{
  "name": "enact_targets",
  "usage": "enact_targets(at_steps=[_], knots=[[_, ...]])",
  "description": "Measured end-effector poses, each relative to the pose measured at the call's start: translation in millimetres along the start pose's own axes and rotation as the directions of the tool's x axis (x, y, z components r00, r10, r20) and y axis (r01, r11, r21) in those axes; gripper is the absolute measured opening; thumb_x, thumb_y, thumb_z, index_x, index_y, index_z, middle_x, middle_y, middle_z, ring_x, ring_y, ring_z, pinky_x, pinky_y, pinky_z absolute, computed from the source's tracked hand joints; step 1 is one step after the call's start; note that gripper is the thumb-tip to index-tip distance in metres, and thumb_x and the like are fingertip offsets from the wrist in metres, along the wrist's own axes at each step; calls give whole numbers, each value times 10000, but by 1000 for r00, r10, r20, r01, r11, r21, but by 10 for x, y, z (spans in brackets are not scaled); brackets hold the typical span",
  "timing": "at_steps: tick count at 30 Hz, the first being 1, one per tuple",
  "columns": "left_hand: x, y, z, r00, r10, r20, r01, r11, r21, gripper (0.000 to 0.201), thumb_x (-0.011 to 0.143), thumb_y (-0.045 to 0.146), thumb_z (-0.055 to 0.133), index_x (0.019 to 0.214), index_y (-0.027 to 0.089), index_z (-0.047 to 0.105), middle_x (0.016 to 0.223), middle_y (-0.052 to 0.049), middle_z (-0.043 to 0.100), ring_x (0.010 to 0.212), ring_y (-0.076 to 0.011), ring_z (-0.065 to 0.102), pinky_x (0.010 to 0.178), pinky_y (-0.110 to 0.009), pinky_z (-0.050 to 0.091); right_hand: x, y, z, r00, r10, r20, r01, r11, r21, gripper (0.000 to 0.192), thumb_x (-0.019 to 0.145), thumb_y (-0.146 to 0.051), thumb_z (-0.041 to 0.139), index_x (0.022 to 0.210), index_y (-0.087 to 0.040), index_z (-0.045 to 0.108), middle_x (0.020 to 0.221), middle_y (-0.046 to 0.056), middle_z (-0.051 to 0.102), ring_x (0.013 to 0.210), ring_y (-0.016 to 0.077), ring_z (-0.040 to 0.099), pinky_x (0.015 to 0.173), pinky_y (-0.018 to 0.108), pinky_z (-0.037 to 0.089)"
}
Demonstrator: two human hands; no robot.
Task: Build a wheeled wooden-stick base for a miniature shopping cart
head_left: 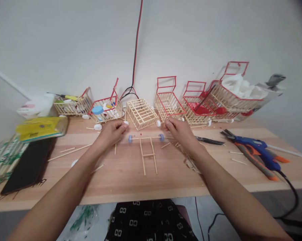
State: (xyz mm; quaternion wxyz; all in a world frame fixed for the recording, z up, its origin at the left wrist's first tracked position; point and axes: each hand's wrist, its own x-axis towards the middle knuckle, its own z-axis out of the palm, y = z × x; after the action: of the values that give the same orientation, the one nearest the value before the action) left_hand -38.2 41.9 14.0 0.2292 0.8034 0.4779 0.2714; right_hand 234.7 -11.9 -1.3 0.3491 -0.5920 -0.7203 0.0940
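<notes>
My left hand (113, 132) is closed, its fingertips beside a white wheel (126, 123) at the back of the table. Curled near the front of a red-rimmed stick cart (169, 102) is my right hand (177, 130); what its fingers hold, if anything, is hidden. Between my wrists lies a small ladder-like stick frame (148, 155), with a blue cap on each end of its long crossbar (146, 138). Just behind it stands an unpainted stick basket (142, 113), slats upward. Another white wheel (158, 123) is left of my right fingertips.
Along the wall stand more stick carts, one holding caps (105, 108) and one white tissue (241, 88). At right lie a blue glue gun (256, 144) and orange-handled pliers (256, 160). A black phone-like slab (30, 164), a yellow packet (42, 128) and bundled sticks (6, 160) are left.
</notes>
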Motion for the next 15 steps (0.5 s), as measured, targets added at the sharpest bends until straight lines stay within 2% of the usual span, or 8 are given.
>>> enact_targets(at_steps=[3,7,12,15], knots=[[-66,93,-56,997,26,-77,-22,999,44,355,849,360,444,546,180,401,527,34,391,540,-113,382,531,-248,251,-10,-13,-36,998,26,-64,-26,1000,8,330,932,-318,394,670,-184,542,605,-7,536,599,138,490,584,244,309],[-262,168,-89,984,7,-176,0,999,45,371,862,387,405,554,186,358,526,35,345,545,-121,361,538,-258,227,-17,-21,-61,980,24,-197,-16,999,41,412,925,-405,411,583,-186,478,513,-42,381,525,113,391,540,245,259],[-682,223,-39,942,-134,-307,97,986,-134,456,870,448,448,526,189,295,516,47,257,512,-102,286,525,-258,209,-1,-18,-100,940,-14,-340,61,990,129,459,923,-455,424,551,-188,415,517,-53,308,512,97,344,528,245,256],[-985,340,33,922,-203,-329,102,948,-301,464,886,436,469,526,186,316,508,48,291,508,-98,296,530,-254,243,-47,-163,-218,891,-48,-452,169,958,231,454,926,-453,437,555,-191,414,521,-49,341,513,96,353,525,244,278]])
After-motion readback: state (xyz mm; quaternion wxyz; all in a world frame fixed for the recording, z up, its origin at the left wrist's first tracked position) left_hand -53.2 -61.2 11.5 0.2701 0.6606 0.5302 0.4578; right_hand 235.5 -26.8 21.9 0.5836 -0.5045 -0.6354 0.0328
